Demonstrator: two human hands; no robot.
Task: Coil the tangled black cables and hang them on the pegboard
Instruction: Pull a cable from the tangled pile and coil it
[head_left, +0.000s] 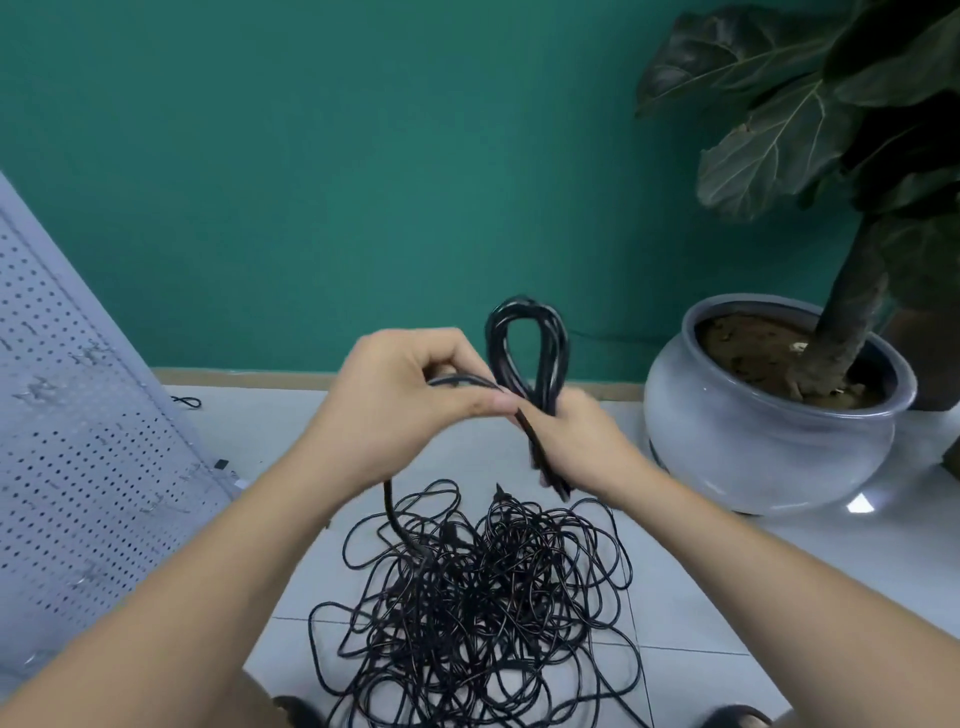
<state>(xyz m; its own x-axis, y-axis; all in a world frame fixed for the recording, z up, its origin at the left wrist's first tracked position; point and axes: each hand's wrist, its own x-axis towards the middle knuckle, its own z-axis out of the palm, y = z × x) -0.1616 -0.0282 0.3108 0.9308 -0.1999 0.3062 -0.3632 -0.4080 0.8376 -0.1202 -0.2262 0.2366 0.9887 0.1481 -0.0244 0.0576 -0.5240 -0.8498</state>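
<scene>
A coiled bundle of black cable (530, 338) stands up as a narrow loop above my hands. My right hand (576, 447) grips its middle, and the lower end sticks out below the hand. My left hand (405, 400) pinches a loose strand of the same cable next to the bundle; that strand hangs down from the hand into the tangled pile of black cables (478, 597) on the white tiled floor below. The white pegboard (78, 415) leans at the left with several metal hooks on it.
A large potted plant in a grey ceramic pot (769, 447) stands at the right, close to my right hand. A teal wall runs behind. A small black cable tie (186, 401) lies on the floor by the pegboard. My knees show at the bottom edge.
</scene>
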